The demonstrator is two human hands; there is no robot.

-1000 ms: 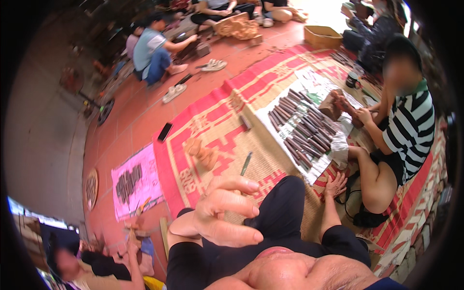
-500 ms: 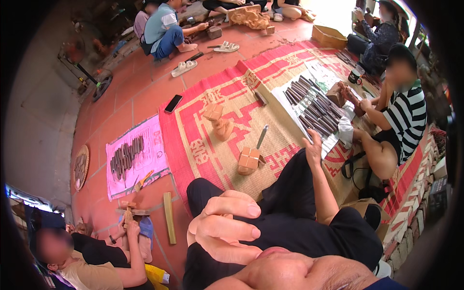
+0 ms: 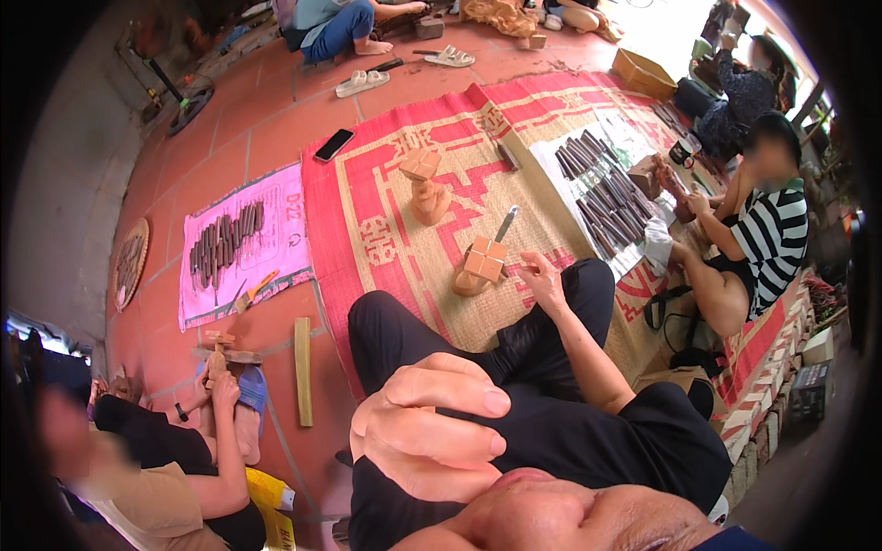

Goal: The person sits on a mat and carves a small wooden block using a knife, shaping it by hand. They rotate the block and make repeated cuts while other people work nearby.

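My left hand point(image 3: 436, 427) is raised close in front of me, its fingers curled together with nothing visible in them. Over the mat, my right hand point(image 3: 542, 283) has its fingers loosely apart and holds nothing. It is just right of a wooden carving point(image 3: 484, 261) whose square top bears a light cross; a small gap separates them. Beyond that carving lies a slim chisel-like tool point(image 3: 507, 223) with a shiny end. A second carved wooden figure point(image 3: 429, 202) with a square top stands farther left on the mat.
Red-and-tan woven mat point(image 3: 386, 211) lies under the carvings. Many dark-handled tools point(image 3: 602, 197) rest on a white sheet at right; more tools point(image 3: 225, 241) lie on a pink sheet at left. A phone point(image 3: 334, 144) is at the mat's edge. Co-workers sit on both sides.
My right hand has moved left from beside the tools on the white sheet to beside the cross-marked carving. My left hand keeps its curled pose. The view has shifted slightly.
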